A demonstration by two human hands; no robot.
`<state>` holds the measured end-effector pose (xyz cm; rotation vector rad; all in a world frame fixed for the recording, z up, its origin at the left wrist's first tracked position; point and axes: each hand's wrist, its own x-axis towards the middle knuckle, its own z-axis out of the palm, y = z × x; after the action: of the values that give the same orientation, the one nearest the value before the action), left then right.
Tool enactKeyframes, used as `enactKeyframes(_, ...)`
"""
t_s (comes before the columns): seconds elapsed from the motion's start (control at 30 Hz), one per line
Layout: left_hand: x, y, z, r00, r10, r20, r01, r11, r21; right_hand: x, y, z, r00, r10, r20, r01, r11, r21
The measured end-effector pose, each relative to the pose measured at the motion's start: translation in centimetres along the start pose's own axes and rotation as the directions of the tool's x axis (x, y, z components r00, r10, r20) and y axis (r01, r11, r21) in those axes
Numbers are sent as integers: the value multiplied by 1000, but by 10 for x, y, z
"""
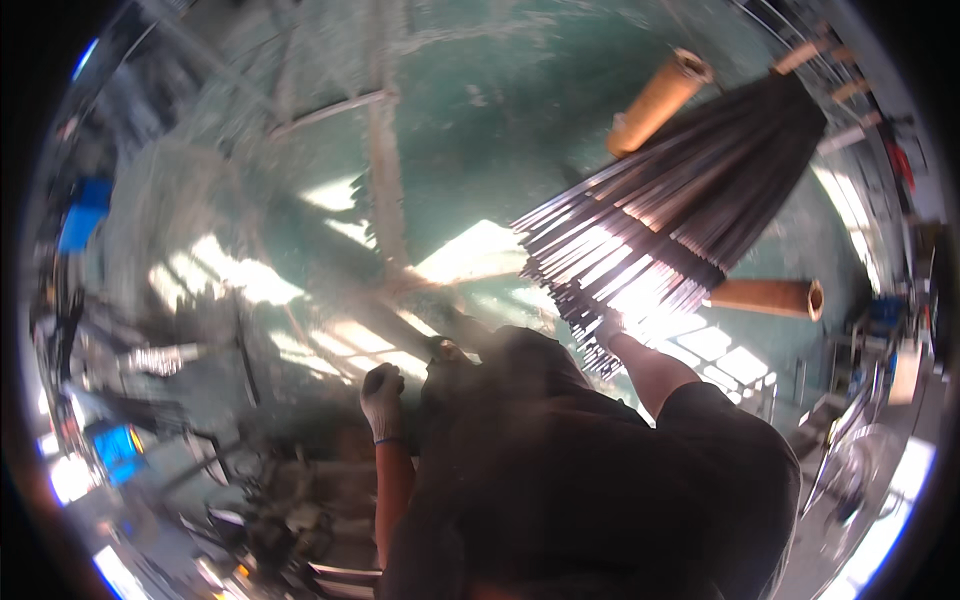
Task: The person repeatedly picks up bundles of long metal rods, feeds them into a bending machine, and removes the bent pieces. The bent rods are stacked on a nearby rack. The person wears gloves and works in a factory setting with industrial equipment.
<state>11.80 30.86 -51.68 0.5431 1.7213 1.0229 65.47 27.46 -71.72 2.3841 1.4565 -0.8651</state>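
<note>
The right hand (608,327), in a pale glove, grips the near ends of a fanned bundle of long dark metal rods (672,210) lying on the green floor (500,130) across two orange cardboard tubes (660,100). The left hand (382,392), also gloved, is clenched in a fist near the dark-clothed torso, apparently holding nothing. Judging from this, squaring the rod ends evenly and keeping the bundle seated on both tubes would steady it.

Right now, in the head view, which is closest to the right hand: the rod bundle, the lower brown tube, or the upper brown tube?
1. Rod bundle: touching the right hand, just above it.
2. Lower brown tube: off to its right.
3. Upper brown tube: far above, behind the rods.
</note>
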Motion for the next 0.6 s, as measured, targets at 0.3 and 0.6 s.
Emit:
enactKeyframes(0.3,147,9,75,636,-69,769,-352,861,368,-127,-69,-68,735,662,-148,-500,676,541)
enactKeyframes(0.6,151,136,213,539,-114,835,-426,818,387,-120,-52,-55,433,900,-39,-620,329,713)
